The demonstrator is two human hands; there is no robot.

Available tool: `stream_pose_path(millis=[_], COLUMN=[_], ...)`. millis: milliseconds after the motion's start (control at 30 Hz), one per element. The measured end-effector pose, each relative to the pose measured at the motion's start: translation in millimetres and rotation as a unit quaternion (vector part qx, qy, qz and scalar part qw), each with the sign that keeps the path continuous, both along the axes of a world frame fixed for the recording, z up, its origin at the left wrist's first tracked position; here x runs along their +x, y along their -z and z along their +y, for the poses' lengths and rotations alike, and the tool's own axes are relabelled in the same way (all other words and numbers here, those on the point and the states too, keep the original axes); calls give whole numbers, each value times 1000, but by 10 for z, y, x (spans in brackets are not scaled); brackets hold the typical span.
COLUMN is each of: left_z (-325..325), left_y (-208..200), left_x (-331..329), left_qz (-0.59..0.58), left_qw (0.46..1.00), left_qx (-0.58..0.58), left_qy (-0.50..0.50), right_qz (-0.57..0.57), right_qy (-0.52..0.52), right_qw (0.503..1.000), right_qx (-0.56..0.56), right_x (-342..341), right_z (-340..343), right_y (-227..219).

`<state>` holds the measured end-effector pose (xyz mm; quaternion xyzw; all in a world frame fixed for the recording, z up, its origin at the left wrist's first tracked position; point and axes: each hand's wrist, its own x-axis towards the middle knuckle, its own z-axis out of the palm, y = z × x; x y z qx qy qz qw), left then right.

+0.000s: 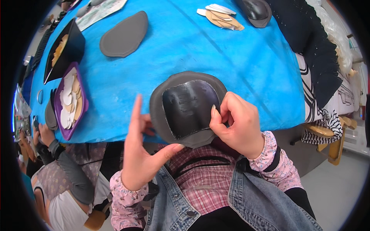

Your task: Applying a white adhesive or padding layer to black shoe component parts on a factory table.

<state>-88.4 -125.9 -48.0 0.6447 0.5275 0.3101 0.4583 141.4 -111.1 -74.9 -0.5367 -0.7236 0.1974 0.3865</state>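
Note:
A rounded dark grey pad [160, 115] with a glossy black patch [189, 107] stuck on its middle sits at the near edge of the blue table cover [216, 54]. My right hand [237, 125] pinches the pad's right edge between thumb and fingers. My left hand [140, 152] supports the pad from below at its lower left, thumb under the rim, forefinger pointing up.
A second grey pad [124, 35] lies farther back. A purple tray [70, 101] of pale cut pieces and a black tray [63, 52] are at the left. Tan and white cut pieces [221, 17] and a black shape [256, 11] lie at the back. Another person sits at the lower left.

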Motion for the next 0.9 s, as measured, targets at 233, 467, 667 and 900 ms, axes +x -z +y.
stream_pose_path(millis=[233, 467, 667, 900], left_z=[-160, -264, -251, -78], left_y=[-85, -27, -16, -79], left_x=[219, 301, 272, 26], left_qz=[-287, -288, -228, -285], left_qw=[941, 952, 956, 941], left_qx=[-155, -34, 68, 105], left_qy=[-87, -101, -170, -148], right_qz=[-86, -99, -92, 195], right_qy=[-39, -45, -82, -87], right_qw=[982, 962, 965, 975], right_qx=[163, 249, 231, 57], right_x=[-106, -161, -105, 306], right_z=[-198, -326, -417, -598], right_y=[-310, -433, -443, -785])
